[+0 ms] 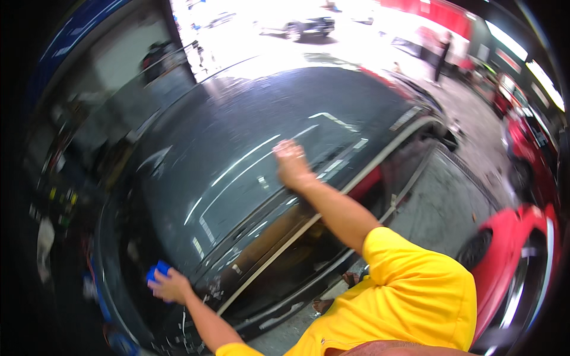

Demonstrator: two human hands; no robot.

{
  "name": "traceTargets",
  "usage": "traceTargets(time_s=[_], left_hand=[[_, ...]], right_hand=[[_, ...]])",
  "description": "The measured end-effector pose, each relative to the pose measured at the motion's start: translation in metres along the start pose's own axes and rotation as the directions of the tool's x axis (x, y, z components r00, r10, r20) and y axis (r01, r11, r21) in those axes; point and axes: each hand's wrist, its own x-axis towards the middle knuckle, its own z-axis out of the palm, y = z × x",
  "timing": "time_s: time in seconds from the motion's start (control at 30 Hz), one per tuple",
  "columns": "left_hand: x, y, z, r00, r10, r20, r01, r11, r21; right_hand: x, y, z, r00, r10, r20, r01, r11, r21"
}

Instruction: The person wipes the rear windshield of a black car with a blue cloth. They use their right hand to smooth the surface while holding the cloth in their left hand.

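A dark, glossy car (249,130) fills the middle, its roof showing light streaks and reflections. At the lower left, my left hand (172,286) is closed on a small bright blue pad (157,271), held against the dark glass beyond the roof's left end. Whether the pad is sponge or folded cloth cannot be made out. My right hand (291,159) lies on the roof near its closer edge, fingers pointing away from me and slightly blurred. No object shows in it. Below that arm run the side windows (279,252), edged by a pale trim strip (267,264).
Red cars (510,249) stand along the right, beyond a strip of grey floor (442,184). A person (442,56) is at the far right. Cluttered shelving (77,136) lines the left. Another vehicle (303,26) shows in the bright opening at the back.
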Motion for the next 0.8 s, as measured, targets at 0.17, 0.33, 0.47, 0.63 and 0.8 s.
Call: traceTargets(time_s=[0.17,0.33,0.47,0.63,0.8], left_hand=[[0.010,-0.017,0.029,0.997,-0.054,-0.052,0.057,0.997,0.055],[0.009,-0.019,0.022,0.997,-0.056,-0.045,0.058,0.997,0.048],[0.007,-0.016,0.023,0.998,-0.040,-0.038,0.041,0.999,0.033],[0.006,-0.017,0.029,0.999,-0.033,-0.028,0.033,0.999,0.024],[0.020,-0.024,0.030,0.996,-0.092,0.004,0.092,0.993,0.070]], right_hand=[[-0.008,-0.016,-0.026,0.990,-0.068,0.124,0.044,0.982,0.181],[-0.013,0.003,-0.062,0.966,-0.107,0.236,0.011,0.927,0.375],[-0.023,0.019,-0.041,0.947,-0.246,0.206,0.237,0.969,0.067],[-0.024,0.021,-0.034,0.933,-0.265,0.244,0.269,0.963,0.018],[-0.019,0.003,-0.044,0.918,-0.274,0.288,0.273,0.961,0.043]])
